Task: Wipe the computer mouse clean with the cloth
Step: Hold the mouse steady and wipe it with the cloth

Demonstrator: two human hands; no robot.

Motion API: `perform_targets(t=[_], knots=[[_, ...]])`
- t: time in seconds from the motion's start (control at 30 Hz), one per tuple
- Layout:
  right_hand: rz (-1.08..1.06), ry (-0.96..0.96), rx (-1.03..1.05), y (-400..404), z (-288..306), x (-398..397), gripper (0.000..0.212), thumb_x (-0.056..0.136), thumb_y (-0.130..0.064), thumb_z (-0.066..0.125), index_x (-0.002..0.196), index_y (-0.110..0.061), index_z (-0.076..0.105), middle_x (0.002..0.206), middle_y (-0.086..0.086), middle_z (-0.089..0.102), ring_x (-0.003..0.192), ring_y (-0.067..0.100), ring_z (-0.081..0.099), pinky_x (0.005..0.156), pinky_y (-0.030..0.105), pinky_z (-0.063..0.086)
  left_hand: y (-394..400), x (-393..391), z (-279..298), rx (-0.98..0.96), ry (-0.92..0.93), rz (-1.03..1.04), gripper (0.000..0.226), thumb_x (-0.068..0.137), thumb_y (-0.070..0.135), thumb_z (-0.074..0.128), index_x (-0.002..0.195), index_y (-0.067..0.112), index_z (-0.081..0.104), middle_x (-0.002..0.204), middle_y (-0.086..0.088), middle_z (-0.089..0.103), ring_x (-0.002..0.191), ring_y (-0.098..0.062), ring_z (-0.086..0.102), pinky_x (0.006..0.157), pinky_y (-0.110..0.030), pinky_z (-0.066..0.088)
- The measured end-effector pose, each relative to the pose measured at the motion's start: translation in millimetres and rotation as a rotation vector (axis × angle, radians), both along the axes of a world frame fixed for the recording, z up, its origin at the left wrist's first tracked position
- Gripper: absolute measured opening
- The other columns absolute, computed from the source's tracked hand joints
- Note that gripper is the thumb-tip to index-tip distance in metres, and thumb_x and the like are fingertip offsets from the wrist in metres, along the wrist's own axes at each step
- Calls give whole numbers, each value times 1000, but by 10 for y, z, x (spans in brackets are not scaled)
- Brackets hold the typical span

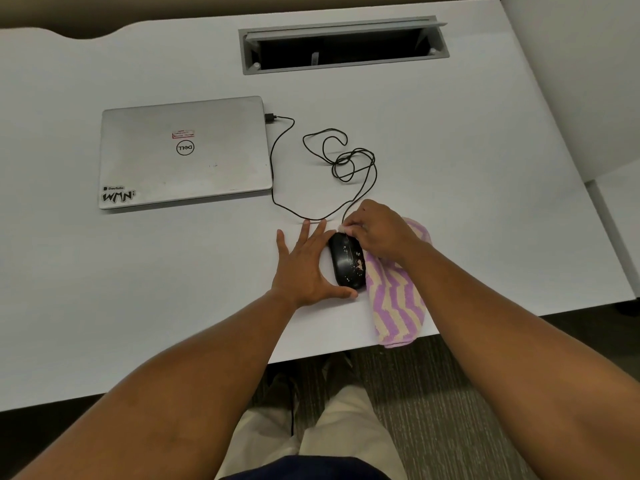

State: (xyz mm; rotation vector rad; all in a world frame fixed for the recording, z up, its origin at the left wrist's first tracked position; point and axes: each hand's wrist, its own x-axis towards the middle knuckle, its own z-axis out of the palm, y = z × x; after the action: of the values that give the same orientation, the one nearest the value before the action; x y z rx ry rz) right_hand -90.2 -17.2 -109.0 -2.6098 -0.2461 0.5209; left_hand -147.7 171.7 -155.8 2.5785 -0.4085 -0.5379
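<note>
A closed laptop (185, 152) lies far left on the white desk (450, 133). The left hand (306, 261) rests flat, fingers spread straight, thumb bracing the black mouse (347, 261) near the front edge. The right hand (375, 233) bends over the mouse's nose, fingertips pinching the striped cloth (394, 299)

light: even, soft, overhead | shadows: faint | focus: sharp | edges: wide-angle bowing | glare: mild

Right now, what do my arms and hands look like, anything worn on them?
Both forearms are bare, with no sleeves in view. The left hand and right hand wear no gloves, and no watch, rings or bracelets show on either wrist.
</note>
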Motion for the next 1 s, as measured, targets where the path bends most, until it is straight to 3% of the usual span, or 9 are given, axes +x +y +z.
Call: perform_targets(t=[0.2,0.4,0.63,0.83,1.0], knots=[[97,-18,9,99,20,28,23,94,-22,59,109,-13,73,104,6,57,100,21,54,85,36,46,2,-8,-3,-40,-7,10,128,54,90,67,158,35,17,168,6,10,155,-16,-8,117,-63,-16],[263,148,23,52,209,103,21,88,-29,68,105,-19,76,98,3,54,92,17,53,77,29,43,5,-5,-5,-13,-4,4,131,53,93,65,159,34,16,169,9,5,154,-13,-12,117,-63,-16],[182,90,3,117,166,51,23,92,-23,64,112,-16,73,105,5,51,99,20,51,82,29,42,-5,5,15,-6,6,-11,131,54,93,63,159,40,6,169,7,4,154,-16,-14,116,-63,-17],[343,258,-38,63,330,88,20,88,-26,69,106,-20,75,104,1,53,99,15,49,87,30,44,7,4,2,15,-1,-11,132,54,93,63,160,31,14,169,9,2,154,-14,-15,117,-62,-17],[171,145,44,31,272,87,24,89,-28,68,110,-20,74,101,0,53,99,15,51,84,26,42,-1,4,-3,21,5,-16,132,54,94,62,160,33,11,169,9,2,154,-14,-15,117,-62,-17]])
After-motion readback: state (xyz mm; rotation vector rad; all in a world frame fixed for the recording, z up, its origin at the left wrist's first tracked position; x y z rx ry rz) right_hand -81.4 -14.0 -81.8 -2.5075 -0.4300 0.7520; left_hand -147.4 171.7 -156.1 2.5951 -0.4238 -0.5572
